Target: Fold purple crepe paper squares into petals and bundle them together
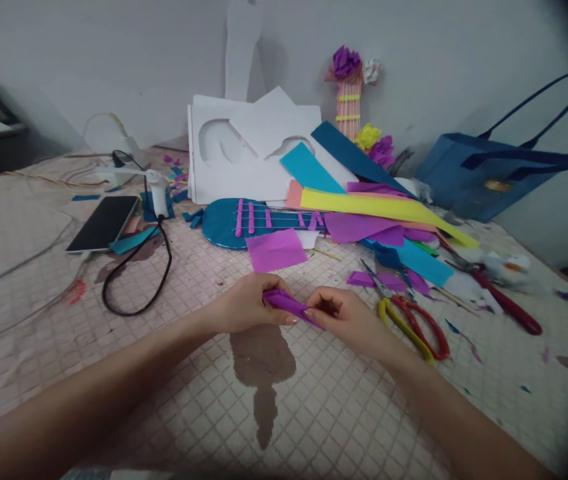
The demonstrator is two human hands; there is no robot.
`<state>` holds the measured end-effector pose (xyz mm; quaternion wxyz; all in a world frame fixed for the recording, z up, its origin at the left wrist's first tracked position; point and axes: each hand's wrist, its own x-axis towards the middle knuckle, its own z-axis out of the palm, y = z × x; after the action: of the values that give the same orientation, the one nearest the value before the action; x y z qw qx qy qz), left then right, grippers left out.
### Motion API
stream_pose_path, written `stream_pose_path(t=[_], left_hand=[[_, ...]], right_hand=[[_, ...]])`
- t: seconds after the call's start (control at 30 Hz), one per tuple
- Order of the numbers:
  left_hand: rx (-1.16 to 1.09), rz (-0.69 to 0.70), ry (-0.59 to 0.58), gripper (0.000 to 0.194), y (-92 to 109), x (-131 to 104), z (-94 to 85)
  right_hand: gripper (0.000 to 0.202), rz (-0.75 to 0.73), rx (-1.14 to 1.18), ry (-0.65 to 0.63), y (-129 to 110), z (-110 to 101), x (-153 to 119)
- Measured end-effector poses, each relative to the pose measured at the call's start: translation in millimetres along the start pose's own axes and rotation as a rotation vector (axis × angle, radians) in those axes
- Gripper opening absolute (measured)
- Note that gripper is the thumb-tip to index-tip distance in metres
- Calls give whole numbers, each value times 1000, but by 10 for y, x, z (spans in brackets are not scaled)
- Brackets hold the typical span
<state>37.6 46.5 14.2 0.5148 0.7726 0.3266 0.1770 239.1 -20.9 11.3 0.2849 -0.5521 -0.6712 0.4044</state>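
A folded strip of purple paper is stretched between my two hands above the table. My left hand grips its left end, fingers closed around it. At the other end, my right hand pinches the strip between thumb and fingers. Just beyond the hands lies a flat piece of purple paper. Behind that is a blue paper guitar with purple bars and thin strings, its neck pointing right under other papers. Scissors with red and yellow handles rest beside my right forearm.
Yellow paper and blue strips pile up at centre right, near red-handled pliers. A blue bag stands at the back right. White cut sheets lean at the back. A phone and black cable lie left.
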Motion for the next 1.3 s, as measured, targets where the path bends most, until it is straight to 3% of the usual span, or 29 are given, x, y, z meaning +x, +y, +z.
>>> stream_pose_path(t=[0.13,0.3,0.43,0.6,0.8,0.93,1.1,1.3], left_hand=[[-63,-97,54,26,-46,29,1],[-332,-212,-4,24,-69,54,-16],[-412,-244,-35,32,-59,46,-86],[-531,-273,27,46,-70,39,-198],[-500,-253,-57,41,-80,47,-146],[-524,-279,-46,34,-81,43,-143],[-522,-283,-49,43,-88,31,-215],[-465,-136,30,41,-81,64,-66]], right_hand=[[15,13,52,28,-9,-6,-20],[17,51,136,25,22,20,-23],[19,86,214,19,61,26,-14],[24,108,276,34,47,34,-11],[28,128,298,35,62,49,-17],[28,133,304,47,79,55,-28],[29,127,308,61,88,65,-22],[28,116,312,46,69,91,-22]])
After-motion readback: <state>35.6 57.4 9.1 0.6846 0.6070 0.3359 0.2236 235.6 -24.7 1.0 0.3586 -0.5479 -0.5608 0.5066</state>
